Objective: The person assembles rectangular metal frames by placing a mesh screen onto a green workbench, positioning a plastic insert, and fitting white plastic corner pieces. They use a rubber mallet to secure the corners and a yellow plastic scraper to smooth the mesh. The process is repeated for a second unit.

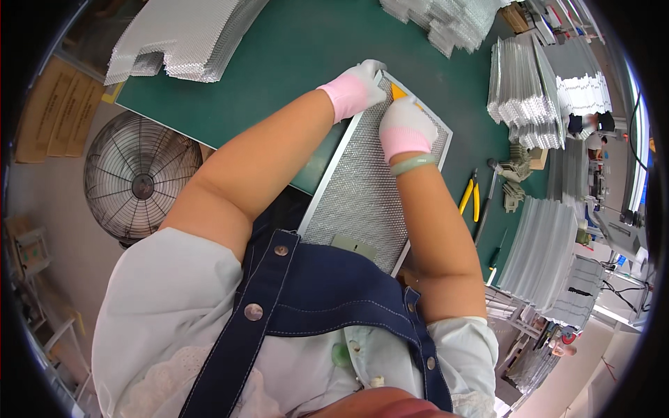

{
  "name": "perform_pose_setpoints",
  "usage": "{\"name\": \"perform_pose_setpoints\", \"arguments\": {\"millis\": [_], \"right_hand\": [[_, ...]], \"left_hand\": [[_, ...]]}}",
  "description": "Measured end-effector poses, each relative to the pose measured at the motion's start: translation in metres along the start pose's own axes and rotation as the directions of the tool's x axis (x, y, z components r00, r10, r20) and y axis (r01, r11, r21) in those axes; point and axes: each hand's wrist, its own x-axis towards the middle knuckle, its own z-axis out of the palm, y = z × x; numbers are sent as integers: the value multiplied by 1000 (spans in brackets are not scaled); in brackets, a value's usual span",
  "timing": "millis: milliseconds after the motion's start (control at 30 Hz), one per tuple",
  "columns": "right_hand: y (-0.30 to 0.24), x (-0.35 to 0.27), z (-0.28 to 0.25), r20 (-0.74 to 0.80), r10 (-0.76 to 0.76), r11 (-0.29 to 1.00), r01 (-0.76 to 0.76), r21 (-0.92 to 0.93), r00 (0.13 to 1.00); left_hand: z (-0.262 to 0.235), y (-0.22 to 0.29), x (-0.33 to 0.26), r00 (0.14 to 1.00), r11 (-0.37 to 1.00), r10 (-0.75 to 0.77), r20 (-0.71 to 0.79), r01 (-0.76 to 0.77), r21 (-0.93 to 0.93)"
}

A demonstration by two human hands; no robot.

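Note:
A metal mesh filter panel (366, 181) with a silver frame lies lengthwise in front of me, its near end against my apron. My left hand (357, 87), in a white glove with pink cuff, is closed around the frame at the far left corner. My right hand (409, 127), gloved the same way, rests over the mesh near the far end. Its fingers are closed on a flat, pointed yellow piece (398, 92), whose kind I cannot make out. A grey-green plate with a slot (355, 246) shows at the panel's near end.
On the green table (293, 49) lie yellow-handled pliers (470, 195), a long dark tool (487, 202) and grey-green clips (513, 195). Mesh sheets are stacked at the far left (185, 35), far middle (449, 21) and right (523, 87). A floor fan (143, 184) stands left.

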Motion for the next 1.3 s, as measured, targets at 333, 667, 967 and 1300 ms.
{"name": "perform_pose_setpoints", "arguments": {"millis": [333, 667, 967, 1300], "right_hand": [[-10, -14, -4, 26, -58, 997, 59, -51, 998], [-19, 18, -5, 35, -13, 1000, 13, 5, 999], [-10, -8, -8, 22, -29, 998, 30, -49, 999], [28, -80, -33, 183, -120, 987, 137, -83, 976]], "left_hand": [[-1, 2, -4, 996, 997, -32, 78, 38, -67], [-1, 2, -2, 999, 999, -21, 47, 23, -39], [4, 0, -18, 998, 999, 12, 60, -9, -50], [-12, -3, -36, 998, 994, -29, 50, 34, -99]]}}
